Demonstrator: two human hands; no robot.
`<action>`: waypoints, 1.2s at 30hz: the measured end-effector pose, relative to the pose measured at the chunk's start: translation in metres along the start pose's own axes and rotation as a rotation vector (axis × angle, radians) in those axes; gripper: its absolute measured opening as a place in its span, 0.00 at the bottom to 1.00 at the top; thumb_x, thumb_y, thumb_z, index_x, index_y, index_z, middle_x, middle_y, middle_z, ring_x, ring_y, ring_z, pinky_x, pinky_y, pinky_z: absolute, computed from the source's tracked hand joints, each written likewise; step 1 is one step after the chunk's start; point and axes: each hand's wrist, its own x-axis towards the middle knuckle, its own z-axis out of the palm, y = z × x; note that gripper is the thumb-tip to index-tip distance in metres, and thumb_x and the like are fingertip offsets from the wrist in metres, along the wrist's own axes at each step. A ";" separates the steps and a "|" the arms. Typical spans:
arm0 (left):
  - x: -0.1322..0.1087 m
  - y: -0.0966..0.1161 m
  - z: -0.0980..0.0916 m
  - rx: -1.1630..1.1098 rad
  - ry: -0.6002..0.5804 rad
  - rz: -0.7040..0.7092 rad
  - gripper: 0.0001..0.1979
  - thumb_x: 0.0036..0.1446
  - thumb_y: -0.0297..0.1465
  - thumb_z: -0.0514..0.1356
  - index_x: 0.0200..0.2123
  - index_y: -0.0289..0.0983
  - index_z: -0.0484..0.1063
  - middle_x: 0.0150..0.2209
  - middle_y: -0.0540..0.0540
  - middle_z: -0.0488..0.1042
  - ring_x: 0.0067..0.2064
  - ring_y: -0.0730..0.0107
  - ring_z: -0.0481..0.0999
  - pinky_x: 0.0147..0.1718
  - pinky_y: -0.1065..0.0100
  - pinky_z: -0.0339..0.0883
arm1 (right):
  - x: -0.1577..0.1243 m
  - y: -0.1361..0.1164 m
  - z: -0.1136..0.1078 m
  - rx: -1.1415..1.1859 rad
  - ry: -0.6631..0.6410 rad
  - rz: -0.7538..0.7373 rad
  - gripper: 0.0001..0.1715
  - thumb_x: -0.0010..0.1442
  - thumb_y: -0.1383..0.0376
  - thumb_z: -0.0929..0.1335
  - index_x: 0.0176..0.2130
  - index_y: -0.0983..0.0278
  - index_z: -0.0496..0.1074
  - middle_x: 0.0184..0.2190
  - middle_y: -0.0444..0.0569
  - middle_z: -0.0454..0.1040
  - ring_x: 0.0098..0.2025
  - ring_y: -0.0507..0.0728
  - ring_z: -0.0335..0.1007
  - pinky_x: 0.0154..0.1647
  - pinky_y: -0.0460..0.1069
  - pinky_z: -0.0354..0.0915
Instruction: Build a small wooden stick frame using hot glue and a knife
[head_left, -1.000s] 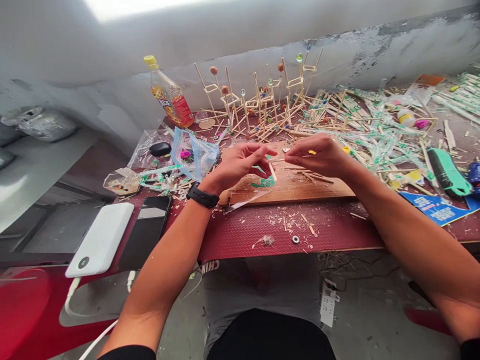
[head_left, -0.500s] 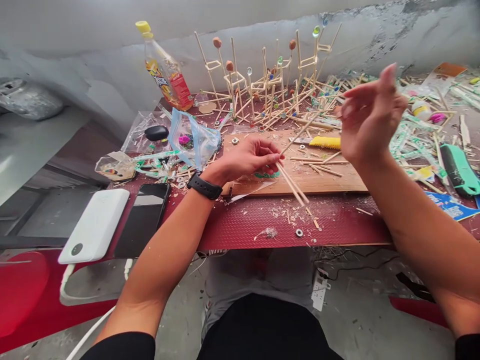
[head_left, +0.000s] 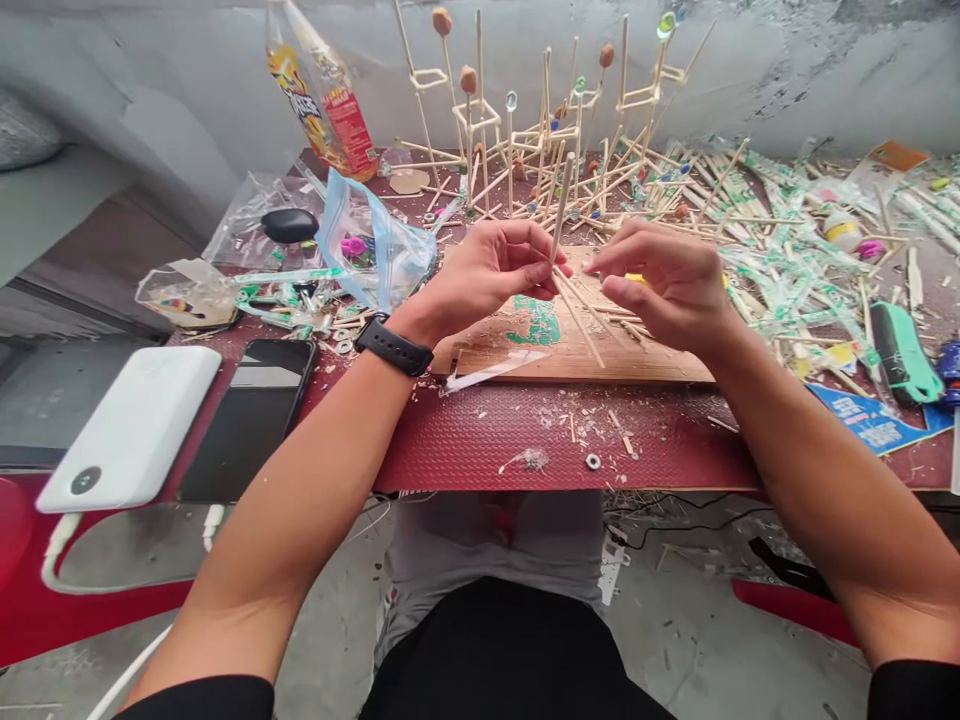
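Observation:
My left hand (head_left: 495,265) pinches several thin wooden sticks (head_left: 579,322) between thumb and fingers. One of them points up and away, while the others slant down to the right, crossing near the fingertips. Just to the right, my right hand (head_left: 667,280) is held with thumb and fingers apart and nothing between them. Both hands are above a wooden board (head_left: 652,367) with a green print. A bit of yellow from a cutter knife shows behind my right fingers; the rest of it is hidden.
Behind stand stick frames (head_left: 476,115) with clay balls and marbles, amid piled sticks and wrappers. At left are a drink bottle (head_left: 319,100), a blue-edged plastic bag (head_left: 375,240), a phone (head_left: 251,420) and a white power bank (head_left: 131,430). A teal-and-black tool (head_left: 904,350) lies right.
My right hand has come down and left, from raised over the table to beside the sticks. The far stick in my left hand now points more upright. The camera view has shifted.

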 end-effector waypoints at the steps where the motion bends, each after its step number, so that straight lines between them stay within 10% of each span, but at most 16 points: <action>1: 0.000 0.000 0.000 0.028 0.012 0.015 0.08 0.64 0.24 0.77 0.37 0.34 0.81 0.41 0.44 0.86 0.40 0.65 0.91 0.41 0.62 0.89 | 0.000 -0.001 -0.003 -0.019 -0.031 -0.026 0.29 0.74 0.36 0.70 0.40 0.55 0.84 0.35 0.49 0.77 0.37 0.58 0.73 0.43 0.58 0.71; 7: 0.001 -0.005 -0.004 0.034 -0.034 0.071 0.04 0.65 0.25 0.75 0.39 0.35 0.83 0.42 0.44 0.87 0.39 0.67 0.89 0.45 0.60 0.88 | 0.003 -0.003 -0.007 -0.071 -0.187 -0.105 0.32 0.78 0.40 0.67 0.34 0.58 0.83 0.40 0.52 0.80 0.42 0.60 0.77 0.47 0.60 0.73; 14: 0.001 -0.005 -0.003 -0.009 -0.039 0.053 0.12 0.60 0.33 0.81 0.40 0.36 0.83 0.40 0.44 0.86 0.41 0.63 0.90 0.42 0.63 0.86 | -0.003 0.004 0.010 0.093 -0.139 0.060 0.07 0.69 0.59 0.78 0.45 0.59 0.83 0.30 0.43 0.81 0.31 0.54 0.76 0.34 0.53 0.71; 24: 0.005 -0.016 0.003 0.077 0.057 0.171 0.31 0.55 0.58 0.80 0.39 0.36 0.82 0.41 0.43 0.86 0.41 0.66 0.87 0.47 0.59 0.87 | -0.001 -0.005 0.015 0.394 -0.119 0.381 0.24 0.62 0.56 0.83 0.46 0.57 0.70 0.25 0.38 0.74 0.25 0.51 0.69 0.22 0.50 0.64; 36: 0.010 -0.028 0.008 0.129 0.079 0.279 0.16 0.61 0.43 0.79 0.37 0.36 0.84 0.40 0.42 0.87 0.41 0.62 0.87 0.46 0.55 0.86 | 0.000 0.001 0.017 0.465 -0.149 0.441 0.28 0.58 0.57 0.82 0.42 0.55 0.63 0.27 0.37 0.78 0.23 0.50 0.70 0.22 0.48 0.63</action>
